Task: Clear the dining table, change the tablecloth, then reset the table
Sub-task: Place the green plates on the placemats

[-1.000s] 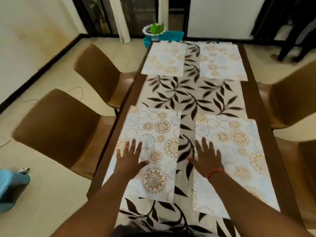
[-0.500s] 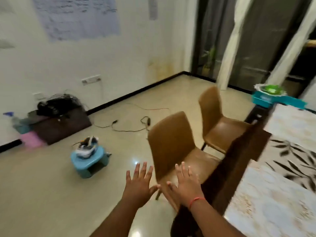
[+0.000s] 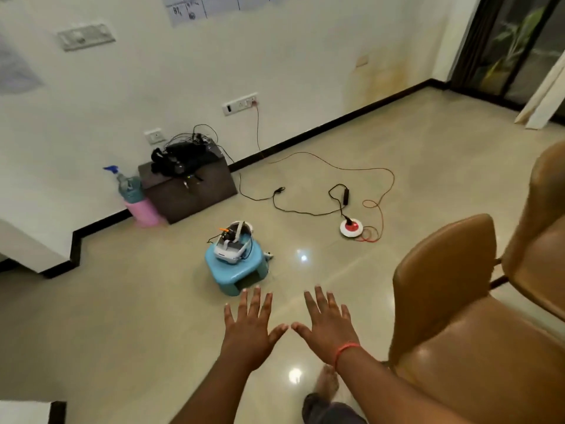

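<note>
My left hand (image 3: 248, 332) and my right hand (image 3: 327, 328) are stretched out in front of me over the tiled floor, palms down, fingers spread and straight. Neither holds anything, and the thumb tips nearly meet. The dining table, its cloth and its placemats are out of view. A brown dining chair (image 3: 458, 316) stands just right of my right hand, and part of a second chair (image 3: 541, 234) shows behind it.
A small blue stool (image 3: 235, 270) with a white headset (image 3: 232, 243) on it sits on the floor ahead. Cables run to a round red and white socket (image 3: 351, 228). A dark box (image 3: 189, 188), spray bottle (image 3: 127, 186) and pink container stand by the wall.
My view has swung left, away from the table. My hands lifted off the placemats and now hover over the floor, still spread flat.
</note>
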